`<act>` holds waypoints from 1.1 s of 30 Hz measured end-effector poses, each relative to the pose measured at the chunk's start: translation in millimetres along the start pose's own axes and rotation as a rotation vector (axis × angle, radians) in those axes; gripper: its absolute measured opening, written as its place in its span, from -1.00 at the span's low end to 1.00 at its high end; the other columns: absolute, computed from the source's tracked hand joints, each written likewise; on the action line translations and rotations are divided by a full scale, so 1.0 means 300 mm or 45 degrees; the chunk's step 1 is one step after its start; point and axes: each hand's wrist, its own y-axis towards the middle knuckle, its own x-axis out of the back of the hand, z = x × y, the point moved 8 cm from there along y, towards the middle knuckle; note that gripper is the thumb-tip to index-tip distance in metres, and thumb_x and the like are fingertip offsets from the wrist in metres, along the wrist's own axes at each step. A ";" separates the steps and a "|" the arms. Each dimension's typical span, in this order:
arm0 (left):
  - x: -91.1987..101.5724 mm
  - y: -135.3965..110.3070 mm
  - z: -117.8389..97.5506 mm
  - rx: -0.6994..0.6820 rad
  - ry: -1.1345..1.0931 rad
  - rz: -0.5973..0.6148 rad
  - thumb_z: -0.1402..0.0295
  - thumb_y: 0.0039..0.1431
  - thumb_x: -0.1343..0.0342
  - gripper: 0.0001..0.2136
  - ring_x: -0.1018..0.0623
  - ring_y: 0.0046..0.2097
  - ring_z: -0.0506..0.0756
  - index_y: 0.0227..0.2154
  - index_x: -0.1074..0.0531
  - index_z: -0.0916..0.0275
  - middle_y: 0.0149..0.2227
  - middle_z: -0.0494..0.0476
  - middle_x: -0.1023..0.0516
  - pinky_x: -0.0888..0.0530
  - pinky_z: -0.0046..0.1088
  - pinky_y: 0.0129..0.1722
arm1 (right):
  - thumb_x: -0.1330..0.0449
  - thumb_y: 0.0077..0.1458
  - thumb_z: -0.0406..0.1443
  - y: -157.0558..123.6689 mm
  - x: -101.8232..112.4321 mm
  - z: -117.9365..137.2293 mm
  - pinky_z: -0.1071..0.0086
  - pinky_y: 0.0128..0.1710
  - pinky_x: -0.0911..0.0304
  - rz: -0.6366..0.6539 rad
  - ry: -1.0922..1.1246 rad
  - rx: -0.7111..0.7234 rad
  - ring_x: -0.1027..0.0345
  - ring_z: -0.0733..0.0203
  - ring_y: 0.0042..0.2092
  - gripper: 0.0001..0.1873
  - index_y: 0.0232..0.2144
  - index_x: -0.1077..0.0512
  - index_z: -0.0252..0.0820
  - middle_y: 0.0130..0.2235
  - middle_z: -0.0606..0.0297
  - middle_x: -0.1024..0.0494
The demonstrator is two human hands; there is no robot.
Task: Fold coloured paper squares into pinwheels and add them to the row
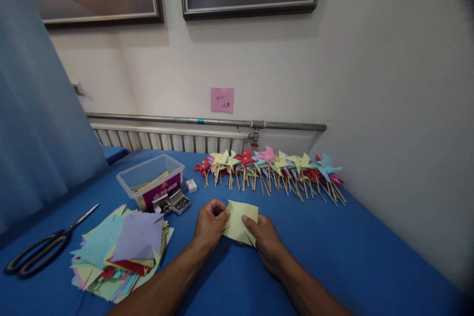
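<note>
Between both hands is a pale yellow square of paper with slits at its corners, held above the blue tabletop. My left hand pinches its left edge between thumb and fingers. On the right side, my right hand grips it with the thumb on top and the fingers underneath. To the left lies a loose pile of coloured paper squares, a purple one on top. Small open boxes of metal pins sit beyond the pile.
Black-handled scissors lie at far left. A clear plastic tub holds thin sticks, with a small white box beside it. Finished paper pinwheels on sticks are heaped along the back. Behind the table are a radiator and pipe.
</note>
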 end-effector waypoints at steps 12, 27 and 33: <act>-0.001 -0.001 -0.004 -0.011 0.033 -0.003 0.24 -0.17 -0.31 -0.76 -0.31 -0.54 -0.06 -0.54 -0.39 0.25 -0.60 -0.07 -0.37 -0.26 -0.55 -0.53 | -0.33 0.02 -0.15 0.003 -0.002 0.004 0.39 -0.55 -0.40 -0.001 -0.006 0.006 -0.50 0.17 -0.51 -0.66 -0.21 -0.52 -0.29 -0.38 0.17 -0.67; -0.010 -0.004 -0.001 -0.008 0.011 0.021 0.22 -0.16 -0.30 -0.75 -0.30 -0.55 -0.06 -0.55 -0.38 0.25 -0.60 -0.08 -0.36 -0.25 -0.55 -0.54 | -0.34 0.01 -0.12 -0.009 -0.006 0.012 0.36 -0.53 -0.40 -0.008 -0.019 0.012 -0.51 0.13 -0.49 -0.61 -0.18 -0.53 -0.27 -0.44 0.20 -0.66; -0.005 -0.001 0.003 -0.017 0.047 0.015 0.23 -0.15 -0.30 -0.76 -0.31 -0.54 -0.06 -0.55 -0.38 0.26 -0.59 -0.07 -0.37 -0.26 -0.55 -0.53 | -0.34 0.00 -0.12 -0.007 -0.006 0.010 0.37 -0.53 -0.40 -0.003 -0.023 0.009 -0.49 0.16 -0.52 -0.63 -0.21 -0.54 -0.27 -0.45 0.21 -0.65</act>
